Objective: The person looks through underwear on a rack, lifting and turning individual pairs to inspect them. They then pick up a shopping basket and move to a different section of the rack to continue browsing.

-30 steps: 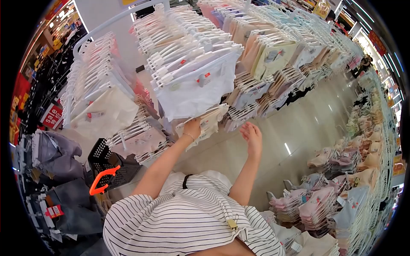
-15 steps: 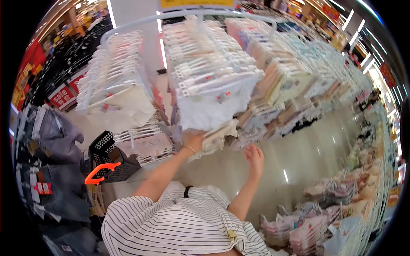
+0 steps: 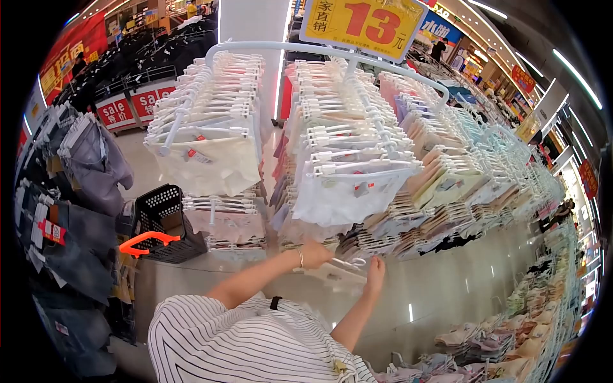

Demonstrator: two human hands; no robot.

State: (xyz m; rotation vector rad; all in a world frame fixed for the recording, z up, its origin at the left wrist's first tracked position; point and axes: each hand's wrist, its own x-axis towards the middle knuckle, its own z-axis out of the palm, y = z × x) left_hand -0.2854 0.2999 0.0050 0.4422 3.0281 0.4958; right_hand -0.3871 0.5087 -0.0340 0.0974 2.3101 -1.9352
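In the head view, a pale pair of underpants (image 3: 334, 278) hangs from a white clip hanger (image 3: 347, 262) in front of the rack. My left hand (image 3: 315, 255) is closed on the hanger's left end. At its right end my right hand (image 3: 375, 273) has its fingers closed on the hanger, just beside the hook. Right above my hands hang white underpants (image 3: 354, 198) with a small red tag, at the front of a tightly packed row. Cream underpants (image 3: 217, 166) lead the row to the left.
A black basket (image 3: 182, 246) with an orange handle (image 3: 150, 240) stands on the floor at left. Dark garments (image 3: 83, 255) line the left side, and pastel garments (image 3: 504, 325) the lower right. Above the rack rail (image 3: 287, 46) is a yellow price sign (image 3: 364, 25).
My left hand has come away from the lower row with the hanger and underpants. My right hand, open before, has closed at the hanger's other end. The view has tilted up.
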